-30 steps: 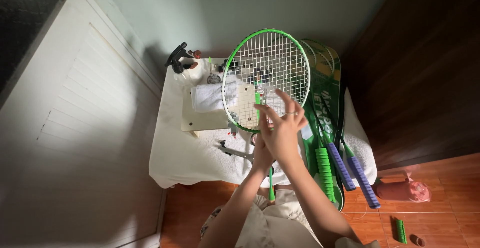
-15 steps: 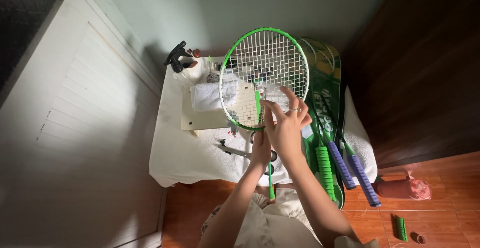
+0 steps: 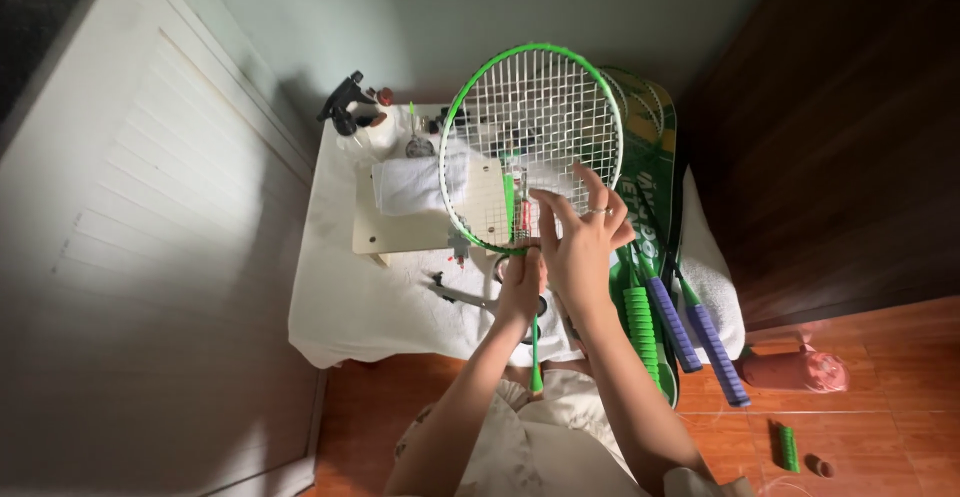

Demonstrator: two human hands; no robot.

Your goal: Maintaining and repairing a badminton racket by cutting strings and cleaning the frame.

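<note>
I hold a green badminton racket (image 3: 530,147) up over a small table covered in white cloth (image 3: 350,297). My left hand (image 3: 522,282) grips the racket's thin shaft just below the head. My right hand (image 3: 582,242) rests with spread fingers against the lower right of the white strings. The racket's green handle end (image 3: 537,377) points down toward my lap.
Several more rackets with green and purple grips (image 3: 680,322) lie on a green racket bag (image 3: 650,157) at the table's right. A folded white towel (image 3: 415,182), a wooden board (image 3: 420,227), a spray bottle (image 3: 350,112) and metal pliers (image 3: 460,295) sit on the table. A green grip roll (image 3: 788,447) lies on the wooden floor.
The racket head has shifted slightly left and lower, while my right hand's fingers moved a little across the strings. My left hand keeps its grip on the shaft.
</note>
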